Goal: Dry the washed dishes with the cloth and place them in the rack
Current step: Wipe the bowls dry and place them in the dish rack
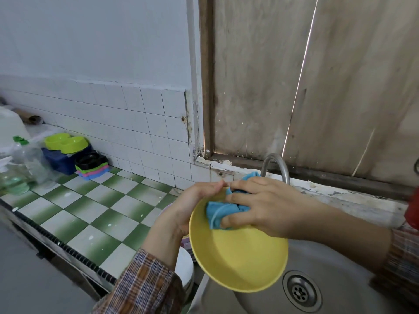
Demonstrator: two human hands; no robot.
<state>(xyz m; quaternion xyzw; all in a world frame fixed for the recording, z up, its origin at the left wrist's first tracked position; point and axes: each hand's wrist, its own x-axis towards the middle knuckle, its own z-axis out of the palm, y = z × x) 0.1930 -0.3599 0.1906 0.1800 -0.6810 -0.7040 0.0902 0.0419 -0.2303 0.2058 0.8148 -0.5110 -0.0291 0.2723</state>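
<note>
Far left on green-check worktop point(74, 207): bottles, stacked plastic trays; no rack in view. Left hand point(192, 200) clamped on far-left rim of yellow bowl point(238, 252), prob. to steady it vs. wiping pressure. Bowl held over sink point(340, 268), tilted, mouth facing up & toward wearer, so inside is reachable. Round, so no real long axis. Right hand point(260, 207) closed round bunched blue cloth point(221, 214), pressing it inside upper wall. Tap point(275, 164) just behind.
</note>
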